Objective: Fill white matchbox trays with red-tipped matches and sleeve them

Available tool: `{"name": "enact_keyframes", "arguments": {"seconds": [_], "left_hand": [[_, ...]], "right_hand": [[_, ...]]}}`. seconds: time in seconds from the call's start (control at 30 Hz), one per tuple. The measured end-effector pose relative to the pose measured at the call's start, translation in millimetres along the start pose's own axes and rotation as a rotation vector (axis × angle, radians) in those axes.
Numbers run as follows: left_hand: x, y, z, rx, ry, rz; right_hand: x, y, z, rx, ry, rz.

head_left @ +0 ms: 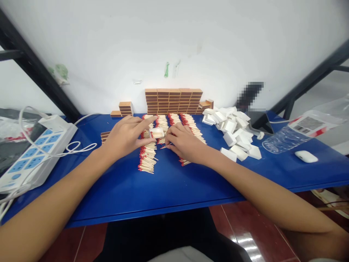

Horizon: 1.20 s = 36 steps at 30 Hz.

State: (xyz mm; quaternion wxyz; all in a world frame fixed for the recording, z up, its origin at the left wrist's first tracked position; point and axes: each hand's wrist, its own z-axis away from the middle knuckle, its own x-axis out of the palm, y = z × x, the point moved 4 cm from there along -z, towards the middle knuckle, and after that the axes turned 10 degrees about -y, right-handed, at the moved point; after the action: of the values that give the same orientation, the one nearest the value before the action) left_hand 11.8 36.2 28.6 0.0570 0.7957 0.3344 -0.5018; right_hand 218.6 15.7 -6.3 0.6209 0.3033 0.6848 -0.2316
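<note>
My left hand (pixel 125 134) grips a small white matchbox tray (pixel 160 130) between thumb and fingers, and some matches lie inside it. Just right of the tray, my right hand (pixel 183 141) is closed in a pinch, with red-tipped matches (pixel 164 147) at its fingertips. Beneath and around both hands, rows of red-headed matches (pixel 147 160) run across the blue table. Another row of matches (pixel 192 125) slants off behind my right hand, which partly hides it.
Brown matchbox sleeves (pixel 174 102) are stacked against the wall, with a smaller stack (pixel 125 108) to their left. White trays (pixel 237 127) are heaped at right, near a plastic bottle (pixel 283 138) and an earbud case (pixel 306 156). A power strip (pixel 35 153) with cables occupies the left.
</note>
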Motion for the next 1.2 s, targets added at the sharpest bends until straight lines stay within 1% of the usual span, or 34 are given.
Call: {"name": "enact_keyframes", "arguments": {"seconds": [0.13, 0.23, 0.33, 0.43, 0.57, 0.63, 0.73, 0.83, 0.97, 1.13, 1.2], "left_hand": [[0.5, 0.0, 0.2, 0.006, -0.007, -0.008], [1.2, -0.6, 0.4, 0.008, -0.013, -0.008], [3.6, -0.8, 0.4, -0.016, -0.045, -0.003], [5.2, 3.4, -0.5, -0.036, -0.079, 0.024], [3.5, 15.1, -3.1, -0.022, -0.066, 0.090], [3.1, 19.2, -3.8, -0.012, -0.058, 0.130], [3.9, 19.8, -3.6, -0.018, -0.050, 0.175], [4.7, 16.8, -2.5, -0.032, -0.035, 0.179], [5.6, 16.9, -2.3, -0.027, -0.050, 0.188], [4.3, 22.7, -3.3, -0.002, -0.039, 0.203], [4.5, 21.8, -3.0, -0.004, -0.037, 0.202]], "right_hand": [[3.0, -0.9, -0.5, -0.017, -0.002, -0.002], [-0.5, -1.6, 0.2, -0.028, 0.016, -0.024], [-10.0, -1.0, 0.5, -0.010, 0.083, -0.083], [-18.3, 0.4, -0.1, 0.059, 0.173, -0.099], [-20.3, -1.5, -1.1, 0.092, 0.239, -0.080], [-19.7, -2.5, -1.0, 0.078, 0.251, -0.091], [-20.8, -1.3, 0.1, 0.053, 0.265, -0.108], [-22.3, 2.0, 0.9, 0.057, 0.233, -0.091], [-23.8, 1.8, 0.9, 0.062, 0.196, -0.098], [-26.5, -3.9, 1.5, 0.045, 0.281, -0.168], [-27.1, -4.3, 1.9, 0.030, 0.294, -0.179]]}}
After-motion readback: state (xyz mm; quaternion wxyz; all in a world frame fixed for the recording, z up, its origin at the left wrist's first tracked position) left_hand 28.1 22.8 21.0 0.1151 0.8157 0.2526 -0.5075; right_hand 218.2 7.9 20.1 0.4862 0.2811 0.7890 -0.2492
